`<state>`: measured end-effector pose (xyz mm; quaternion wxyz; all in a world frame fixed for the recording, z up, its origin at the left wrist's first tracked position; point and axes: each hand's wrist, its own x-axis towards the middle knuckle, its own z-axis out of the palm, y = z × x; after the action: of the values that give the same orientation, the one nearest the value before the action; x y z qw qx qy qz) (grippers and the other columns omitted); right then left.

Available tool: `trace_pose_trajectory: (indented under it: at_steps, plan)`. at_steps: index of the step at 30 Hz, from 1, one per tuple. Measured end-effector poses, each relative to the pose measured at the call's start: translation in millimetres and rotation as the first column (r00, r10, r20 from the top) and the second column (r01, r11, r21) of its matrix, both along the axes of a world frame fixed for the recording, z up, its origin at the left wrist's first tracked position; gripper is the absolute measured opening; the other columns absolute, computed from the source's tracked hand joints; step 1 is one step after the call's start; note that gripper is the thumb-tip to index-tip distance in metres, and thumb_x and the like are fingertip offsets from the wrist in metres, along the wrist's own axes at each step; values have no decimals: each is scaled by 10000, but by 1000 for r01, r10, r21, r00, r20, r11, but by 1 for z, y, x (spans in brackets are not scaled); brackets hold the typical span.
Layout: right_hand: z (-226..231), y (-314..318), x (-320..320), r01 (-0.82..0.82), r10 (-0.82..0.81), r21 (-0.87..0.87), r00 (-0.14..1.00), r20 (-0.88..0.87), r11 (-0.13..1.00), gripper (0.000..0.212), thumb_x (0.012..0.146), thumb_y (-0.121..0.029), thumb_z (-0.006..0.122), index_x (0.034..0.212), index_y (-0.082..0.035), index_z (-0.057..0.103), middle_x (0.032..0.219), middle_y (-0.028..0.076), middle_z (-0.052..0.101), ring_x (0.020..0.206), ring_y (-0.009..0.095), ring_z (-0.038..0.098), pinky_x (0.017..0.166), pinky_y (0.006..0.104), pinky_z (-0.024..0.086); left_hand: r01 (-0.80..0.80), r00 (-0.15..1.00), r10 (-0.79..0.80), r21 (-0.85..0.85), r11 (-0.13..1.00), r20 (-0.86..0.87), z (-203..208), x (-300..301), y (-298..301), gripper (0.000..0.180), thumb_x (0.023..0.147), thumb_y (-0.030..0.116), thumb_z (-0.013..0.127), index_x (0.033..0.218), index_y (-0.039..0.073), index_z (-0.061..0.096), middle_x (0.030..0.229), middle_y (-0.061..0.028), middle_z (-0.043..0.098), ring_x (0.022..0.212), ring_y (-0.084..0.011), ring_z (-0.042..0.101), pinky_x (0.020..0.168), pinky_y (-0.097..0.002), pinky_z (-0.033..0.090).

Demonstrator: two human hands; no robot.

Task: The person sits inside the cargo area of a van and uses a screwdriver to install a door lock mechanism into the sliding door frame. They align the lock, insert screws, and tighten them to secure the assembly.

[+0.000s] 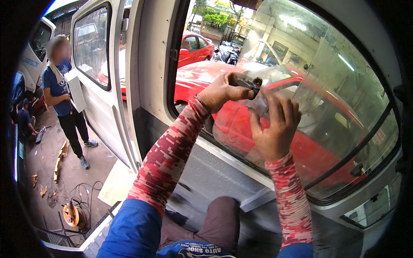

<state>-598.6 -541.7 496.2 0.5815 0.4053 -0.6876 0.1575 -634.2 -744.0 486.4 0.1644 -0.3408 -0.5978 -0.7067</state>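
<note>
In front of a van's side window (275, 56), my left hand (223, 91) pinches a small black part (249, 85) with a rounded knob at its end; its exact kind I cannot tell. Close by on the right, my right hand (277, 122) is raised with its thumb and fingers curled toward each other. Something pale and see-through shows between those fingertips, too blurred to name. The fingertips come near the black part, and I cannot tell whether they touch it. Red-and-white patterned sleeves cover both my forearms. Black rubber trim (374, 133) edges the window.
On the left, a white van door (97, 94) stands swung out. Beyond it a person (62, 90) stands holding a white panel (76, 91); another person (25, 118) crouches farther back. An orange cable reel (74, 215) sits on the ground. Outside the window is a red car (241, 133).
</note>
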Motion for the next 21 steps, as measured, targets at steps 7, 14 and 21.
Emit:
trace_pose_trajectory:
  at_steps: [7,14,21]
  plan:
    - [-15,-7,4,37,-36,10,997,-75,999,313,741,-140,793,1036,-152,691,1018,25,608,991,269,555,870,448,408,-62,997,66,-89,994,38,6,11,-1,360,796,212,752,1085,7,695,1007,-25,703,943,-104,629,913,-280,496]
    - [32,-11,-13,-1,43,195,976,-213,981,400,747,-207,795,1113,-149,647,1139,1,623,1079,242,564,897,439,413,-54,999,54,-114,992,1,5,4,-4,409,812,252,772,1162,57,694,976,-1,701,864,-96,596,768,-249,452]
    - [33,-5,-18,8,46,254,978,-205,967,599,703,-170,851,1256,-156,622,1181,0,633,1119,235,552,946,418,394,67,993,-57,-100,993,101,-1,0,-10,482,883,412,708,1223,77,645,1008,-5,664,868,-111,549,754,-270,428]
